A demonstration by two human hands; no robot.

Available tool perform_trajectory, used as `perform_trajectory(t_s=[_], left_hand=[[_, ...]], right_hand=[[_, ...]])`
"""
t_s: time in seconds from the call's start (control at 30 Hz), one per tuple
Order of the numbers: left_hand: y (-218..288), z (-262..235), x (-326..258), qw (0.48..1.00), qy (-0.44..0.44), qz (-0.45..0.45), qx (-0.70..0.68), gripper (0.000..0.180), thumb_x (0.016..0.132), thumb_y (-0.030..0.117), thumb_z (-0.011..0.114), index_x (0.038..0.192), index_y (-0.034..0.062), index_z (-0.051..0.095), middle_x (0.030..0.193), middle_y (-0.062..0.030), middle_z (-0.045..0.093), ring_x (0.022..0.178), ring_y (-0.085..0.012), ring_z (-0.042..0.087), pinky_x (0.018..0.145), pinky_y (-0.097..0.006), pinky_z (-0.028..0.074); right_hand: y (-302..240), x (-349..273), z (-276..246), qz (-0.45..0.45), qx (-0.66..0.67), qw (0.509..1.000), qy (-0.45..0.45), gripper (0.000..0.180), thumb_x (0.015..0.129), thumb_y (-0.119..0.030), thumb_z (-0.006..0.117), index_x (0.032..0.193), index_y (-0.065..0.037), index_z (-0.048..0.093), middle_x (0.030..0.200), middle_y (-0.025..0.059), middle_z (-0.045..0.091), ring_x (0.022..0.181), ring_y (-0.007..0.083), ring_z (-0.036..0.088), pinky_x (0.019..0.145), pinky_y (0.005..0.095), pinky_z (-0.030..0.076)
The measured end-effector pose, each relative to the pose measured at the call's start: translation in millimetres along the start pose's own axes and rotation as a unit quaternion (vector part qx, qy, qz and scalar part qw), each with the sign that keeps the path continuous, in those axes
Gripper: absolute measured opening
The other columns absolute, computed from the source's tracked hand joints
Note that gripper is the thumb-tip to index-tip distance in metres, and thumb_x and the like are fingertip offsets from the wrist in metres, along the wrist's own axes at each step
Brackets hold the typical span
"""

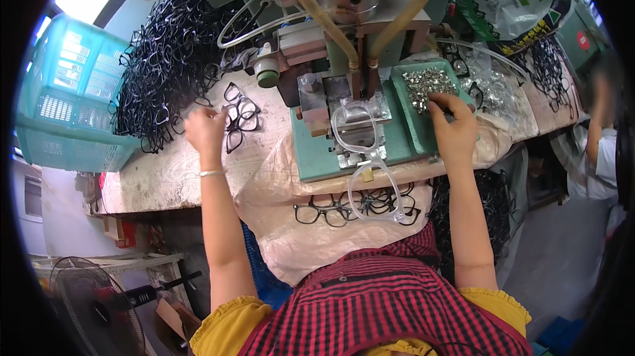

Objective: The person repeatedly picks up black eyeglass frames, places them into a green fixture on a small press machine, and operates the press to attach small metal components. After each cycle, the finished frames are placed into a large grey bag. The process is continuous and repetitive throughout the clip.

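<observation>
Looking down at our bench, the thing that matters is that the two hands are split wide apart, one on each side of the green press fixture.

Our left hand is out to the left on the tabletop, fingers curled down and pinching at the small loose bunch of black eyeglass frames lying right next to it. We can't really tell whether it has one frame properly gripped or is just touching the edge of the bunch. The giant tangle of black frames sits farther up and left of that hand, next to the teal plastic basket.

Our right hand is way over on the other side, fingertips dipped into the green tray of small shiny metal parts, fingers bunched together like they're picking at a piece. Too small to say if one is actually held.

Between the hands, a clear eyeglass frame lies on the fixture under the machine head, long axis running roughly toward and away from us, with its lower lens ring hanging over the near edge. The right hand is clearly nearer to it. A few more black frames lie on the plastic sheet by our lap.
</observation>
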State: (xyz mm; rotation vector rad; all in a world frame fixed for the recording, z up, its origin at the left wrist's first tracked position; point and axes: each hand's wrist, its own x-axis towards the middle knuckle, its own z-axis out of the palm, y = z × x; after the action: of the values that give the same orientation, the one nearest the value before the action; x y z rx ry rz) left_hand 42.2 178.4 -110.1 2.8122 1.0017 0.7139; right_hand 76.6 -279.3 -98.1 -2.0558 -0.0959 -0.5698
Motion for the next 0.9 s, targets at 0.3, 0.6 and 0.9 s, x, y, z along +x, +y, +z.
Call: perform_trajectory(t_s=[0.3, 0.6, 0.9], left_hand=[[-10.8, 31.1, -58.4, 0.938, 0.012, 0.010, -0.346, 0.016, 0.082, 0.014, 0.079, 0.079, 0.0027, 0.068, 0.073, -0.0005, 0.058, 0.063, -0.0119, 0.051, 0.058, -0.029, 0.041], [77.3, -65.3, -68.6, 0.652, -0.104, -0.001, -0.751, 0.002, 0.096, 0.003, 0.056, 0.097, 0.0037, 0.057, 0.085, -0.0056, 0.062, 0.069, -0.0140, 0.063, 0.064, -0.023, 0.050], [67.1, -15.0, -120.7, 0.651, -0.101, -0.104, -0.746, 0.007, 0.099, 0.010, 0.058, 0.104, 0.0062, 0.055, 0.094, -0.0073, 0.065, 0.084, -0.0203, 0.068, 0.071, -0.029, 0.055]], right_hand=[[37.9, -45.1, -69.3, -0.034, -0.071, 0.992, 0.100, 0.012, 0.081, 0.002, 0.069, 0.092, -0.001, 0.070, 0.092, 0.0096, 0.069, 0.088, 0.0237, 0.066, 0.082, 0.0325, 0.049], [-72.4, 2.4, -5.8, -0.090, 0.201, 0.973, -0.076, 0.016, 0.078, 0.002, 0.071, 0.094, 0.000, 0.070, 0.092, 0.0085, 0.070, 0.089, 0.0173, 0.066, 0.084, 0.0289, 0.050], [-82.7, 1.4, 35.1, 0.013, 0.363, 0.928, -0.078, 0.037, 0.079, -0.001, 0.072, 0.113, 0.001, 0.057, 0.085, 0.0039, 0.067, 0.086, 0.0096, 0.062, 0.084, 0.0257, 0.047]])
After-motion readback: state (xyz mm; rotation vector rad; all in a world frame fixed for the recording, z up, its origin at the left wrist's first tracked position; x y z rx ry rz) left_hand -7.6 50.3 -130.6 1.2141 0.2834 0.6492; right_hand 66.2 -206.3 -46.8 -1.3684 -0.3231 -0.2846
